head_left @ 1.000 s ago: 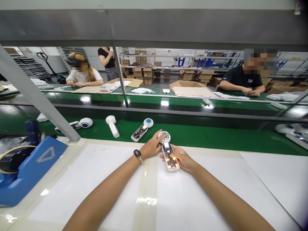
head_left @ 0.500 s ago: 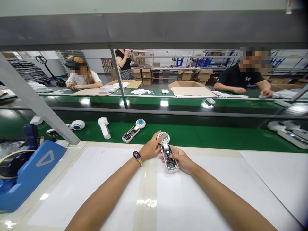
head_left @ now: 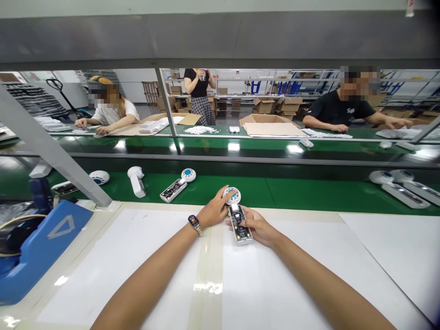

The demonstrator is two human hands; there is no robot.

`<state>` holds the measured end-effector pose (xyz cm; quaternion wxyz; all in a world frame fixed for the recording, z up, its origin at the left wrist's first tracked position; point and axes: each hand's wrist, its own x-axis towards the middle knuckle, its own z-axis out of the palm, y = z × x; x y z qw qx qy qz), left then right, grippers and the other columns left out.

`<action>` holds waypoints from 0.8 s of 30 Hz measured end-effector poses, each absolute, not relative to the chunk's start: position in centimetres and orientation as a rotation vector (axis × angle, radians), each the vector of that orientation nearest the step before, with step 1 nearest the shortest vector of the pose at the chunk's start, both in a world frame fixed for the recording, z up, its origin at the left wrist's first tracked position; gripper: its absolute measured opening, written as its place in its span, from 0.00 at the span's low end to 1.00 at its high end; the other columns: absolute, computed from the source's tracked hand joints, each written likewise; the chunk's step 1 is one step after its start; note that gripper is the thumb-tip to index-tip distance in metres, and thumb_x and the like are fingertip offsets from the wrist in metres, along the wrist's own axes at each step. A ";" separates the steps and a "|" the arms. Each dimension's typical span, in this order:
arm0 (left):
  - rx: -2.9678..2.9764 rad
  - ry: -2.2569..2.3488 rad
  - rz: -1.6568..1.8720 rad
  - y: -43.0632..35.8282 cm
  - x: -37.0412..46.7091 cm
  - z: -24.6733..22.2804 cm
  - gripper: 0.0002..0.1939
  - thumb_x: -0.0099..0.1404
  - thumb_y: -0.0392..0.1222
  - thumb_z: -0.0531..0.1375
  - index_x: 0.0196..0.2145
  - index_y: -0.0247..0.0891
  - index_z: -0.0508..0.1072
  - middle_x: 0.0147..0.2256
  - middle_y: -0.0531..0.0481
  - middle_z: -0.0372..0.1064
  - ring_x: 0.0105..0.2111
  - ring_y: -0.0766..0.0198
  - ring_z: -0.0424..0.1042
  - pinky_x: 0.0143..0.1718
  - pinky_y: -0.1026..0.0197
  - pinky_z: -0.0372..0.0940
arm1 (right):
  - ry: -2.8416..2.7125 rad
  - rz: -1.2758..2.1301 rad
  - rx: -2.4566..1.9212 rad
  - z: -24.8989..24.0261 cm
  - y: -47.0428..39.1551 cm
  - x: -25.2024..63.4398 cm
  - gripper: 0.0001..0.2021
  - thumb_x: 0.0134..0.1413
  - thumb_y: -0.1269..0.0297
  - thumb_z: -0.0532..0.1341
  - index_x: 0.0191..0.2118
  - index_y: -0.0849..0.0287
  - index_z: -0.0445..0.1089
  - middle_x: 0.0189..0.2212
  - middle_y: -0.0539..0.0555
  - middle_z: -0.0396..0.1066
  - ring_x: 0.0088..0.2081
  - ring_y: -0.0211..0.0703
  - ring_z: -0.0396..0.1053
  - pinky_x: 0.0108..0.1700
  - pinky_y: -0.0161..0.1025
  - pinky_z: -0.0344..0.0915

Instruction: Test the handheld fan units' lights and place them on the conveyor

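Observation:
Both my hands hold a white handheld device (head_left: 241, 233) over the near edge of the work table. Its round, slotted head with a blue centre points away from me, and a dark circuit board shows in its handle. My left hand (head_left: 213, 208), with a watch on the wrist, grips the round head, a finger lying across its face. Around the handle is my right hand (head_left: 259, 227), its thumb on top of the board. Just beyond, a similar device (head_left: 173, 190) lies on the green conveyor belt (head_left: 206, 185), board side up.
More such devices lie on the belt, one white device (head_left: 137, 183) at left and a pair (head_left: 402, 190) at right. A blue tape dispenser (head_left: 44, 247) stands at my left by a slanted metal post (head_left: 68, 160). Across the belt, co-workers sit near a cardboard box (head_left: 275, 126).
The devices on the belt have shifted left. My hands keep their hold on the device. The standing person has moved right, and the co-worker at right reaches farther out.

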<state>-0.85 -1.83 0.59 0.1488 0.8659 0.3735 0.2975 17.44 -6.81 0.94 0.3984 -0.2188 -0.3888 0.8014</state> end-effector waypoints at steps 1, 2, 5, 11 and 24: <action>2.486 1.074 0.859 -1.8 -0.8 0.6 0.33 0.58 0.27 0.50 0.60 0.43 0.50 0.61 0.43 0.40 0.56 0.53 0.54 0.53 0.53 0.59 | -0.989 2.027 -0.557 0.9 -6.8 17.4 0.26 0.38 0.73 0.66 0.47 0.59 0.62 0.47 0.60 0.68 0.48 0.55 0.67 0.51 0.51 0.62; 2.485 1.075 0.863 -1.8 -0.9 0.6 0.32 0.58 0.28 0.50 0.60 0.44 0.50 0.61 0.43 0.40 0.56 0.53 0.54 0.53 0.53 0.59 | -0.994 2.026 -0.561 1.0 -6.8 17.4 0.26 0.38 0.73 0.66 0.47 0.59 0.62 0.47 0.60 0.68 0.47 0.55 0.67 0.51 0.52 0.61; 2.484 1.074 0.861 -1.8 -0.9 0.5 0.32 0.59 0.28 0.50 0.60 0.43 0.50 0.61 0.42 0.39 0.56 0.52 0.55 0.54 0.53 0.58 | -1.000 2.027 -0.576 1.2 -6.8 17.5 0.27 0.37 0.72 0.67 0.47 0.60 0.62 0.46 0.60 0.68 0.47 0.56 0.68 0.51 0.52 0.61; 2.477 1.060 0.879 -1.7 -1.0 0.3 0.32 0.58 0.27 0.50 0.60 0.43 0.50 0.61 0.43 0.40 0.56 0.52 0.54 0.53 0.53 0.59 | -0.978 2.035 -0.603 1.5 -6.7 17.3 0.25 0.36 0.73 0.67 0.45 0.59 0.63 0.45 0.58 0.69 0.45 0.53 0.70 0.49 0.50 0.63; 2.493 1.066 0.874 -1.7 -1.0 0.4 0.31 0.58 0.28 0.50 0.59 0.42 0.51 0.60 0.42 0.42 0.56 0.53 0.55 0.52 0.54 0.60 | -0.972 2.044 -0.606 1.5 -6.7 17.4 0.23 0.36 0.74 0.66 0.44 0.58 0.63 0.44 0.57 0.69 0.45 0.53 0.69 0.50 0.50 0.63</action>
